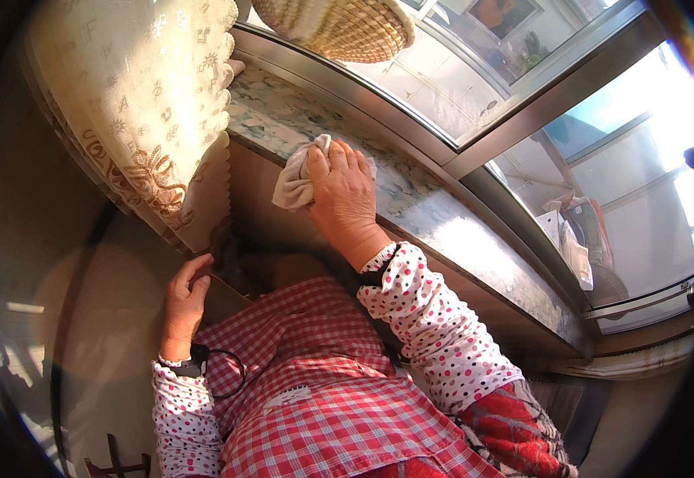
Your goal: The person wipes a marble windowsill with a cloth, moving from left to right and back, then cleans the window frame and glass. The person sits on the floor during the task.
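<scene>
Under my right hand (347, 194) is a crumpled off-white cloth (294, 182), pressed onto the marble-patterned windowsill (409, 185) near its front edge. The fingers lie over the cloth, and part of it bunches out to the left of the thumb. My left hand (185, 302) hangs lower, beside the red checked apron (305, 364), with nothing in it. Its thumb and fingers are apart, and the fingertips are close to the bottom of the cream lace curtain (155, 119). Whether they touch the curtain I cannot tell.
A woven basket (359, 27) is by the window at the top. The metal window frame (460, 158) runs along the sill's back edge. Through the glass, bags and boxes (571, 233) show at the right. Bright sunlight falls on the sill. Dark wooden legs (114, 457) stand at the lower left.
</scene>
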`<state>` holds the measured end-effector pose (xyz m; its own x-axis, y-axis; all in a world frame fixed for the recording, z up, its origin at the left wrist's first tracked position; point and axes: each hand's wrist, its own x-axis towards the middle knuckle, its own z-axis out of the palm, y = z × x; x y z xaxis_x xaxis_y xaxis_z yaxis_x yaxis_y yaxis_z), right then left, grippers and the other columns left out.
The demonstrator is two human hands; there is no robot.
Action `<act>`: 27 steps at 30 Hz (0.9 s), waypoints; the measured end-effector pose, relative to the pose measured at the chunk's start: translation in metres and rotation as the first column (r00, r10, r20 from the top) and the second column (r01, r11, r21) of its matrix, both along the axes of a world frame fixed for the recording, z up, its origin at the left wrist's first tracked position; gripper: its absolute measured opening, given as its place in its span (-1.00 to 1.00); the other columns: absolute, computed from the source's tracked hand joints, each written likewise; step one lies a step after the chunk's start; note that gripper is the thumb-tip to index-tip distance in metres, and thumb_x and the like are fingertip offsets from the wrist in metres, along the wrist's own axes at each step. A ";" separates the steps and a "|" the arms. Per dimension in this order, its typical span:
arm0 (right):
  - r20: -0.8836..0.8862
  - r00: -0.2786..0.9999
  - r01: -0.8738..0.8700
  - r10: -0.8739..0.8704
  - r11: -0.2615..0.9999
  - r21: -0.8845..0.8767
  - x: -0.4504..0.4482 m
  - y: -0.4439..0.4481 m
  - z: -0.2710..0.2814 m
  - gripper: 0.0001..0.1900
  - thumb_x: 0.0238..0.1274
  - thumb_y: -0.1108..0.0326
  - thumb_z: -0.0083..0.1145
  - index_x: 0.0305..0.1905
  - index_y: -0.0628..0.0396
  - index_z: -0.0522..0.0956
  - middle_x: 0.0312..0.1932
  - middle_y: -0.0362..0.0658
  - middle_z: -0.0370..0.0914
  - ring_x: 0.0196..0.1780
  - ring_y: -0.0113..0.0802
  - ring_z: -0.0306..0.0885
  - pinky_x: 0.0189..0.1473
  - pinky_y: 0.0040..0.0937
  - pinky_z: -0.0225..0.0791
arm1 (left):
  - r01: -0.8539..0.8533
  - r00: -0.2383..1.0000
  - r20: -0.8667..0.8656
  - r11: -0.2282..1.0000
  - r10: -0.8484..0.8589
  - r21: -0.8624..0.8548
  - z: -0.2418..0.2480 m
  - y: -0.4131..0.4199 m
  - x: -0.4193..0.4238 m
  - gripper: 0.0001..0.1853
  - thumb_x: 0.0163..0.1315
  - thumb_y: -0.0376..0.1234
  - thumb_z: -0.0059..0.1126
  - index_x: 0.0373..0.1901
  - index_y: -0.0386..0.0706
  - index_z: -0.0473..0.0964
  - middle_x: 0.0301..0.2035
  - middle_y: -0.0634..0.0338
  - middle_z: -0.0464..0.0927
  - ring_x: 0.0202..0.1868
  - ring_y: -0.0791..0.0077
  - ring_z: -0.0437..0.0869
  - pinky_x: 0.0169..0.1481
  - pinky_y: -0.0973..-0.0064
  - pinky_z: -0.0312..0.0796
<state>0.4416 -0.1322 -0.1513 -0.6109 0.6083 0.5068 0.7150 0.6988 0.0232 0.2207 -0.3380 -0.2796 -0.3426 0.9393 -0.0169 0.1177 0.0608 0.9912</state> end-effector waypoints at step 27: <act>-0.089 0.996 -0.013 0.010 0.999 -0.031 0.167 -0.042 0.014 -0.31 -0.07 0.23 0.39 0.27 0.13 0.52 0.32 0.17 0.47 0.44 0.18 0.40 0.45 0.14 0.20 | 0.117 0.954 -0.141 0.763 -0.263 -0.635 -0.171 -0.061 -0.070 -0.56 0.36 -0.49 0.02 0.27 -0.37 0.50 0.23 -0.08 0.60 0.31 0.05 0.59 0.42 0.17 0.38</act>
<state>0.6085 -0.1744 -0.1378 -0.5712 0.6179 0.5403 0.7052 0.7063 -0.0622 0.1505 -0.3994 -0.4502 -0.2222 0.7973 -0.5612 0.3918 0.6001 0.6974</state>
